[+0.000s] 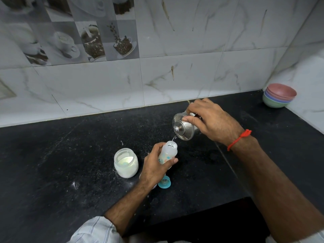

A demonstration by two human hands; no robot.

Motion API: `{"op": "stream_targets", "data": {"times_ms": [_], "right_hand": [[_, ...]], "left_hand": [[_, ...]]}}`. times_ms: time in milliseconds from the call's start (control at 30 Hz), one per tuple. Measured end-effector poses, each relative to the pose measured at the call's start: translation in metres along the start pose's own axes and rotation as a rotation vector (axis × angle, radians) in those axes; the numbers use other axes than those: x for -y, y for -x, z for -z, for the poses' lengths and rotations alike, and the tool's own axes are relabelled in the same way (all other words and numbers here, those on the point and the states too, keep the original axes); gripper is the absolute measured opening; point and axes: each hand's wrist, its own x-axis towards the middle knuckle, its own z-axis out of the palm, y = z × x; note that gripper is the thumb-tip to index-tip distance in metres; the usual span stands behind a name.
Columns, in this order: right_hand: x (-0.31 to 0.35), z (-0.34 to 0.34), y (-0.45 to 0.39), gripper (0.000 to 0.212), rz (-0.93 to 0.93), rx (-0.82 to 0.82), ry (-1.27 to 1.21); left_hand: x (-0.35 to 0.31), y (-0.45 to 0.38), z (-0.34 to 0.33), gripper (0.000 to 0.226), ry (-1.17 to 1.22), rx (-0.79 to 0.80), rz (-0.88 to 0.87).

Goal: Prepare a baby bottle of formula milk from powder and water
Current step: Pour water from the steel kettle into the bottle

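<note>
Baby bottle [168, 151] gripped, steel jug [184, 126] tilted

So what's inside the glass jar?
White powder fills the lower part of the open jar, with something pale blue-green lying in it, maybe a scoop. Whatever is buried under the powder can't be seen.

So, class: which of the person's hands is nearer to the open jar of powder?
Left. The left hand grips the baby bottle just beside the jar of powder. The right hand is farther off, up and across the counter, tilting the steel pot.
</note>
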Motion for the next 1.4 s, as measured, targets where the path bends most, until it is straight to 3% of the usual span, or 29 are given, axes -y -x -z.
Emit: {"op": "stream_targets", "data": {"times_ms": [167, 900, 1167, 1400], "right_hand": [[0.001, 0.001, 0.001, 0.022, 0.019, -0.007, -0.004], [0.002, 0.004, 0.001, 0.036, 0.032, -0.006, 0.017], [-0.001, 0.001, 0.0, 0.023, 0.057, -0.022, 0.013], [-0.007, -0.008, 0.003, 0.027, 0.02, -0.021, -0.015]], "left_hand": [[0.0, 0.001, -0.001, 0.058, 0.031, 0.003, 0.008], [0.004, 0.0, -0.002, 0.06, 0.0, 0.003, 0.003], [0.007, -0.001, -0.002, 0.06, 0.003, 0.007, 0.006], [0.003, 0.0, -0.001, 0.058, 0.003, 0.0, -0.003]]}}
